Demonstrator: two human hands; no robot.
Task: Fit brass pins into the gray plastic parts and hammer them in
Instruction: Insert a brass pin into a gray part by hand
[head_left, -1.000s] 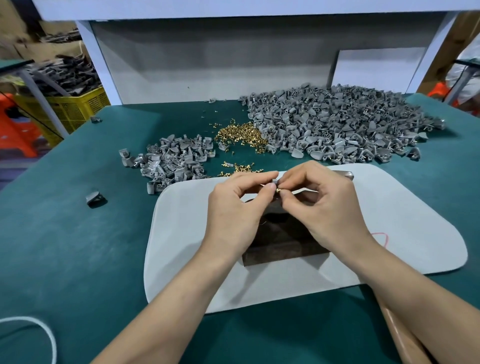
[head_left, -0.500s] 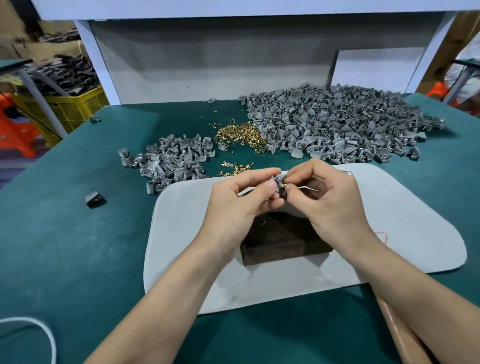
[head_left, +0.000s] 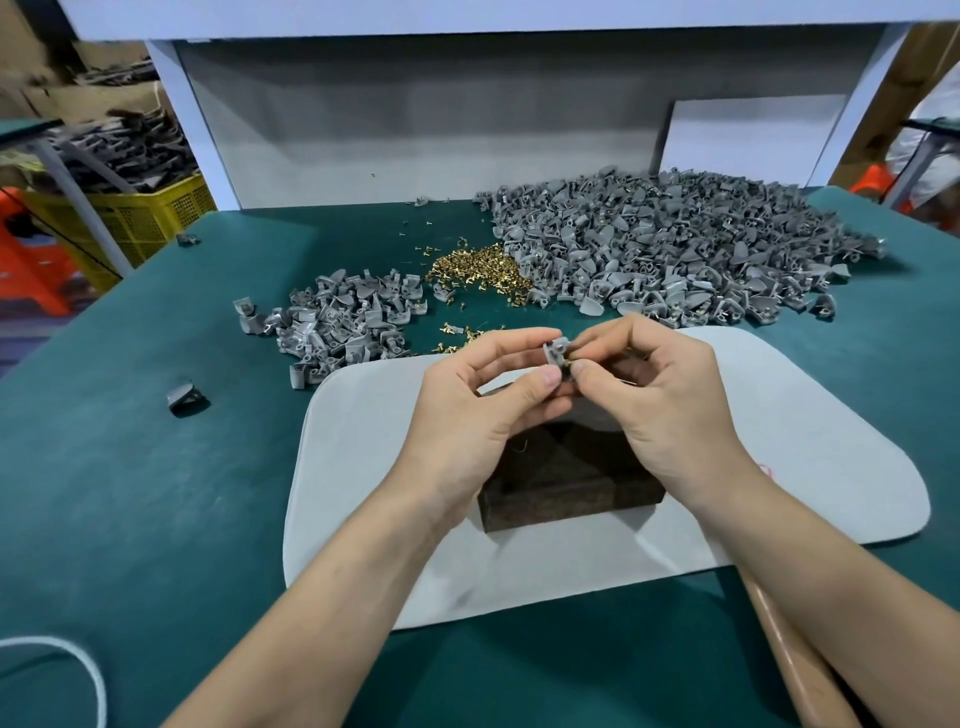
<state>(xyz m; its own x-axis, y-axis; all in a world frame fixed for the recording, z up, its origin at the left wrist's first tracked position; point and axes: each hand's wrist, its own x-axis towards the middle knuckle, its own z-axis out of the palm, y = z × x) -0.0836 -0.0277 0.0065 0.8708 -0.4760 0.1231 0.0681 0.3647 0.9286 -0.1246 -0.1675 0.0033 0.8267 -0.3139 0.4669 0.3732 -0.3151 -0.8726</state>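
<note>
"Above the dark brown wooden block (head_left: 561, 478), what does each hand hold?"

"My left hand (head_left: 467, 410) pinches one small gray plastic part (head_left: 557, 351) between thumb and forefinger, the other fingers curled beneath it. My right hand (head_left: 670, 405) pinches a short brass pin (head_left: 568, 362) at the tips of thumb and forefinger. The pin touches the right-hand side of the part. Whether the pin is seated in a hole, I cannot tell — my fingertips cover the joint."

"And the stock on the table?"

"The block lies on a white rounded mat (head_left: 779, 415), which lies on the green-covered table (head_left: 130, 493). A heap of loose brass pins (head_left: 478, 270) sits beyond the mat, between two heaps of gray plastic parts: a small heap (head_left: 337, 317) to the left and a large heap (head_left: 665, 249) to the right, the large one touching the pins. A few stray pins (head_left: 457, 331) lie just beyond the mat's far edge, near my left fingertips. One single gray part (head_left: 184, 397) lies apart on the table, left of the mat. A light wooden handle (head_left: 789, 670) shows at the lower right, beneath my right forearm — its head is hidden. A white cord (head_left: 78, 670) loops at the lower left corner, and a yellow plastic crate (head_left: 130, 218) stands off the table's left side."
</note>
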